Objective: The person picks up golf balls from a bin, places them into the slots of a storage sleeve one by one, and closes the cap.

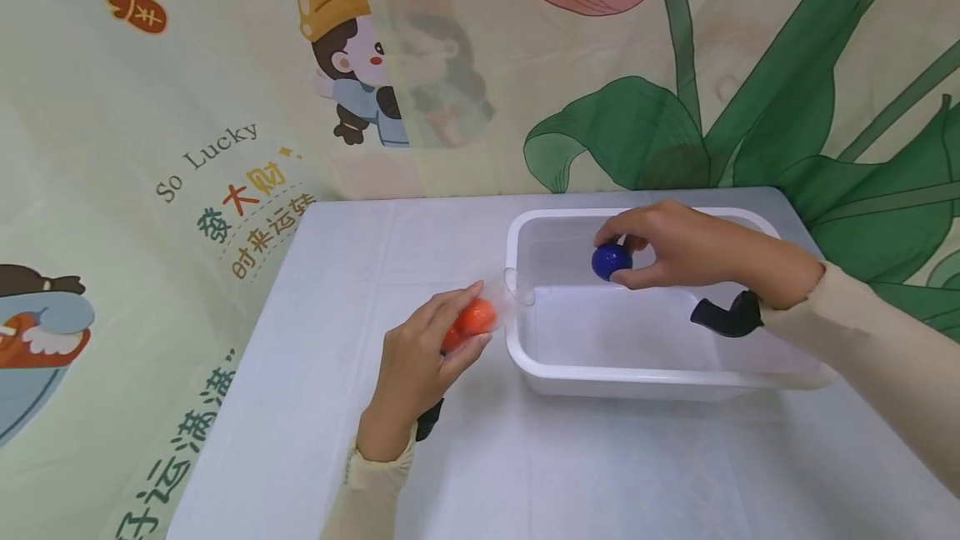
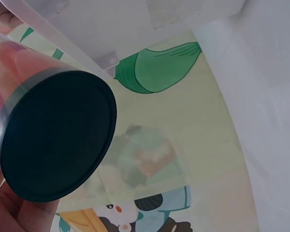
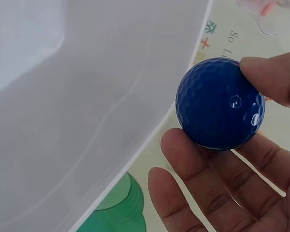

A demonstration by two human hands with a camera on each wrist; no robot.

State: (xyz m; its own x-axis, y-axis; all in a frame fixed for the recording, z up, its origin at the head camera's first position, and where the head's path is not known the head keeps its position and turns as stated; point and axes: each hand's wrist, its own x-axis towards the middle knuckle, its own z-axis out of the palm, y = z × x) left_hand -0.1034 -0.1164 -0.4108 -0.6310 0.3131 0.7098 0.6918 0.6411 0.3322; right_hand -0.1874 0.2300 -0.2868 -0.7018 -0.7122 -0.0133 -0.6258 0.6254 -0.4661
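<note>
My left hand grips a clear cylindrical container, tilted with its mouth toward the tub's left rim. Inside it an orange ball shows, with more orange beside it, partly hidden by the fingers. The left wrist view looks at the container's dark round base. Over the white plastic tub, my right hand pinches a blue golf ball between thumb and fingers. Its dimpled surface is plain in the right wrist view, where the ball appears beside the tub's wall.
The tub stands on a table with a white cloth, toward the back right. A printed curtain with flowers, figures and lettering hangs behind and along the left side. Dark straps sit at both wrists.
</note>
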